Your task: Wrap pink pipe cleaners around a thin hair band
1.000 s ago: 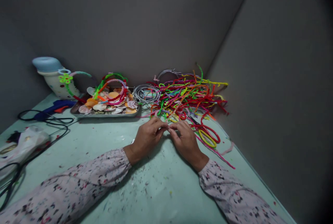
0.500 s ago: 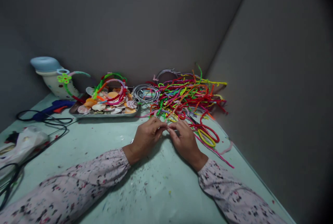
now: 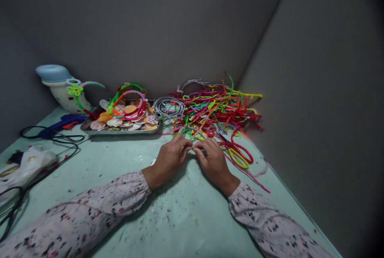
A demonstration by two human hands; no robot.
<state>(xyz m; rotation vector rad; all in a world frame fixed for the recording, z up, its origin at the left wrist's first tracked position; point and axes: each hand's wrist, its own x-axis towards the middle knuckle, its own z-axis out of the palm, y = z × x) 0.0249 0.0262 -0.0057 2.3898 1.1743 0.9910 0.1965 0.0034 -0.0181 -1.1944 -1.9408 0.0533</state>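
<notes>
My left hand (image 3: 171, 155) and my right hand (image 3: 212, 161) meet fingertip to fingertip over the middle of the table. Both are closed in a pinch. Whatever lies between the fingertips is too small or too hidden to name. Just beyond them spreads a tangled heap of colourful pipe cleaners (image 3: 216, 106). Scissors with red and yellow handles (image 3: 238, 158) rest to the right of my right hand, partly among the strands. A pink pipe cleaner (image 3: 255, 181) trails across the table nearby.
A metal tray (image 3: 120, 132) holds seashells (image 3: 130, 120) and pipe-cleaner-wrapped hoops (image 3: 132, 86). Beside it lie coiled silvery hoops (image 3: 168, 108). Leftward are a blue glue gun (image 3: 61, 124), a black cord (image 3: 67, 158), a white plastic bag (image 3: 34, 160) and a blue-topped container (image 3: 57, 86). Walls border the table (image 3: 180, 218).
Both hands keep the same pinch at nearly the same place. The view has shifted very slightly; nothing on the table has visibly moved.
</notes>
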